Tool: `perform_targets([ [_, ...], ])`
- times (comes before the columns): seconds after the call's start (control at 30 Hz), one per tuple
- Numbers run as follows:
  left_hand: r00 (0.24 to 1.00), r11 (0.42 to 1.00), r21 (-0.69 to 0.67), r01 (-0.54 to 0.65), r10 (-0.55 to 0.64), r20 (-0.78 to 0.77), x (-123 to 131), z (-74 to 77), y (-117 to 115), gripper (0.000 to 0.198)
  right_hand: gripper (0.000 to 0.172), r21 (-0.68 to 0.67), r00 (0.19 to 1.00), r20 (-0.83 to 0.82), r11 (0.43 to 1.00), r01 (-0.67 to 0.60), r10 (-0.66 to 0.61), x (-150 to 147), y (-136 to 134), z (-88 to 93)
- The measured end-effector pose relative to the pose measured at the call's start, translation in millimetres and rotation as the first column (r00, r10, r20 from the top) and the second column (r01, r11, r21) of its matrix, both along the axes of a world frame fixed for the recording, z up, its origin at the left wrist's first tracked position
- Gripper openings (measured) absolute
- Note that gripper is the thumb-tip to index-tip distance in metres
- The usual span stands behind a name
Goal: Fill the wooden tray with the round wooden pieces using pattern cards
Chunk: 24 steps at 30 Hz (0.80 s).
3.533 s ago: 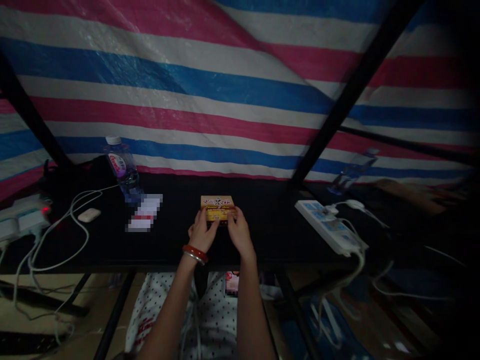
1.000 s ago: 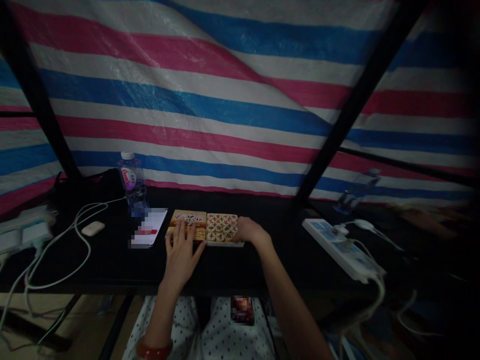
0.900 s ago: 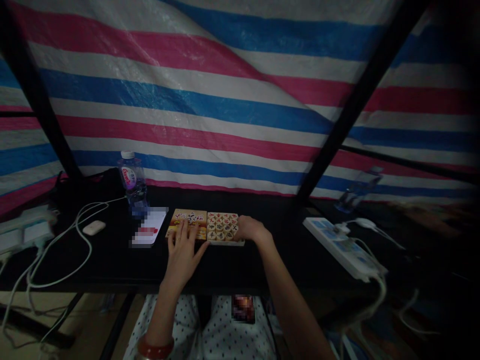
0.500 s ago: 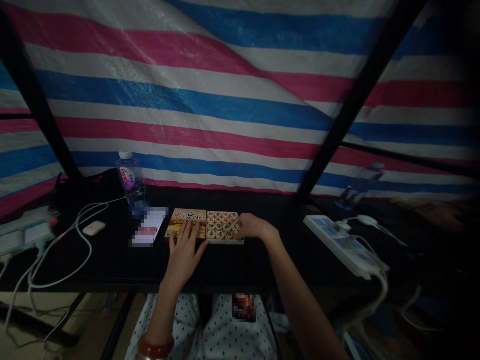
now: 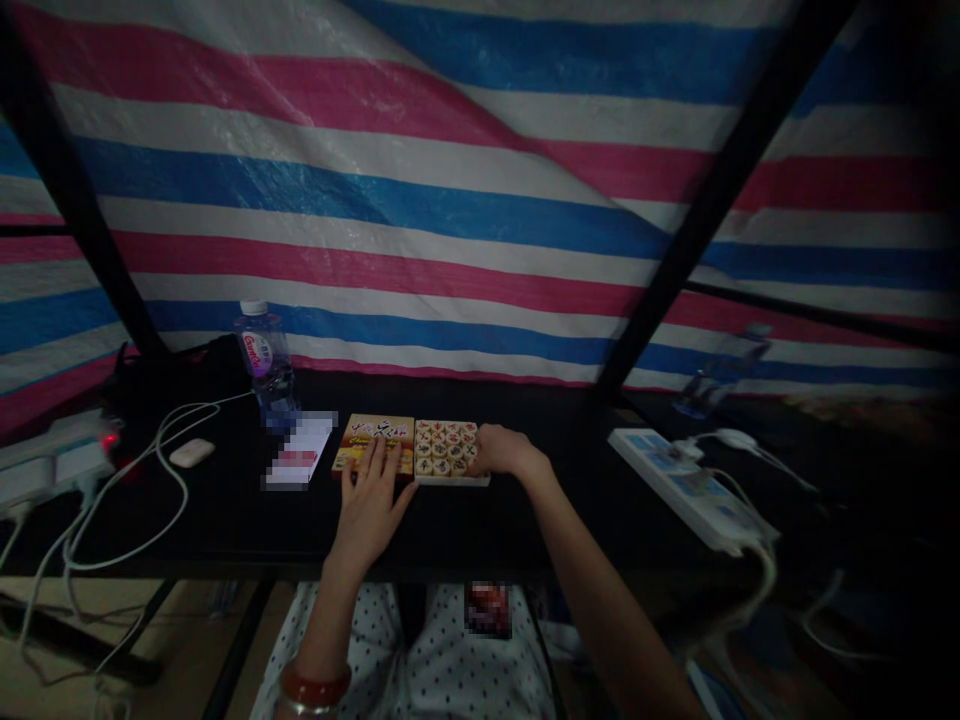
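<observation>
Wooden pieces [image 5: 447, 447] face-up in tray [image 5: 452, 481], long axis left-right, beside lid [image 5: 375, 432]

I'm looking into a makeshift booth, not a finished room. A red, white and blue striped tarpaulin [image 5: 420, 200] serves as the back wall, hung behind bare black metal poles [image 5: 720, 190]. A plain black table [image 5: 525, 520] runs along it in dim light. On it are a white power strip [image 5: 686, 490] with plugs in it, loose white cables [image 5: 161, 470], a plastic water bottle [image 5: 262, 360] and an open tray of Chinese chess pieces [image 5: 446, 450].
</observation>
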<state>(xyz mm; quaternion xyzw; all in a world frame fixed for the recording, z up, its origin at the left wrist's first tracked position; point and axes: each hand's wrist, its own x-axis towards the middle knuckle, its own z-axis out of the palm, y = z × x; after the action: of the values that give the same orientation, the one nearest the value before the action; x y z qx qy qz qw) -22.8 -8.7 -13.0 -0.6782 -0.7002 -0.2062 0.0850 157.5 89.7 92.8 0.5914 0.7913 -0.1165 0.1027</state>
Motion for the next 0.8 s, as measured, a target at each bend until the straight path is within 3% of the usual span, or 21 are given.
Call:
perform_targets([
  [0.23, 0.999, 1.0, 0.007, -0.009, 0.009, -0.035, 1, -0.8, 0, 0.057, 0.034, 0.034, 0.997, -0.007, 0.996, -0.081, 0.081, 5, 0, 0.9],
  [0.43, 0.998, 1.0, 0.019, -0.004, 0.006, -0.06, 0, -4.0, 1, 0.057, 0.02, 0.006, 0.944, -0.287, 0.985, -0.171, 0.165, 29, 15, 1.9],
  [0.63, 0.999, 0.999, 0.019, 0.043, -0.043, -0.001, -2, -2.1, -1, 0.061, 0.013, -0.042, 0.877, -0.481, 0.999, -0.01, -0.012, 47, 43, 6.1],
  [0.8, 0.982, 0.983, -0.027, 0.182, -0.18, 0.056, -3, 7.2, -7, 0.061, 0.017, -0.07, 0.85, -0.521, 0.996, 0.049, -0.079, 47, 66, -17.7],
])
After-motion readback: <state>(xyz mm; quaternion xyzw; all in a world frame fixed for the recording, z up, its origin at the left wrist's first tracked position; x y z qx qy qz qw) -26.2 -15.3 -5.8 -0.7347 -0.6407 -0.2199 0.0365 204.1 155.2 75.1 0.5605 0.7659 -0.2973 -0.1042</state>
